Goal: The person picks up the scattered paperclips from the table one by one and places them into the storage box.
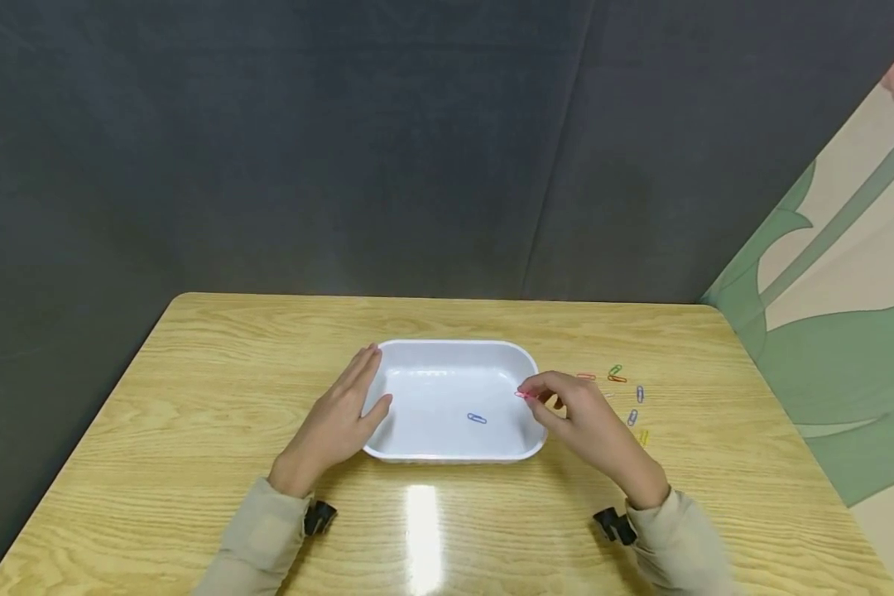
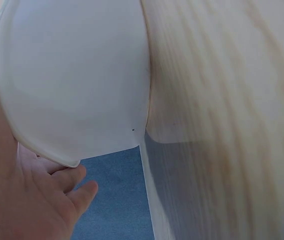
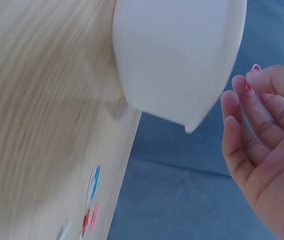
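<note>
A white oval-cornered tray point(image 1: 447, 458) stands on the wooden table. Against its left rim rests my left hand point(image 1: 337, 418), with the fingers extended and the thumb over the inside edge; the left wrist view shows this hand point(image 2: 36, 195) along the tray's outer wall point(image 2: 81, 85). Over the right rim, my right hand point(image 1: 584, 418) pinches a pink paper clip point(image 1: 522, 395) between thumb and index finger. The same paper clip point(image 3: 255, 68) shows at the fingertips in the right wrist view. Inside the tray lies one blue-violet paper clip point(image 1: 477, 419).
Right of the tray, several loose paper clips lie on the table point(image 1: 231, 356), among them a green one point(image 1: 615, 369), an orange-red one point(image 1: 617, 379), a blue one point(image 1: 640, 394) and a yellow one point(image 1: 644, 438). Behind the table hangs a dark cloth point(image 1: 358, 165).
</note>
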`<state>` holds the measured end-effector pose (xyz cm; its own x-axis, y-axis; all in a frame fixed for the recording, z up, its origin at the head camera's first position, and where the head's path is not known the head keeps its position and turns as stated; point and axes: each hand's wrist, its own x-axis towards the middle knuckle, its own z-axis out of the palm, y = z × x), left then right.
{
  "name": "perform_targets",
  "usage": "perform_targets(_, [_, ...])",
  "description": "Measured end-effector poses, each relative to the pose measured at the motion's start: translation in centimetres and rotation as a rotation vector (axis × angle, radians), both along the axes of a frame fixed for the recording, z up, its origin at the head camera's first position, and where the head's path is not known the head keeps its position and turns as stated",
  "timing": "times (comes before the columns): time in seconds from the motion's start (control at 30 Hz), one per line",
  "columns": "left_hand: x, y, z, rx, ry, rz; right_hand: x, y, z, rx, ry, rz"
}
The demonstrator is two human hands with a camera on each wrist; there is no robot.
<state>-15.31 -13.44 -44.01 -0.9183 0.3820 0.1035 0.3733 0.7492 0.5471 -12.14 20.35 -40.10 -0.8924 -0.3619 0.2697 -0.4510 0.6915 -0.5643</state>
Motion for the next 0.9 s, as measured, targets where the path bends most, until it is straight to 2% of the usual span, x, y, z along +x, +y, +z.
perform_targets(0.3, [0.1,0.0,0.0,-0.005,0.01,0.001,-0.7,-1.8,-0.5,-0.042,-0.032,0.04])
perform_targets(0.9, [0.0,0.0,0.0,0.005,0.027,0.002,-2.2,-4.3,-1.2,-0.015,-0.028,0.089])
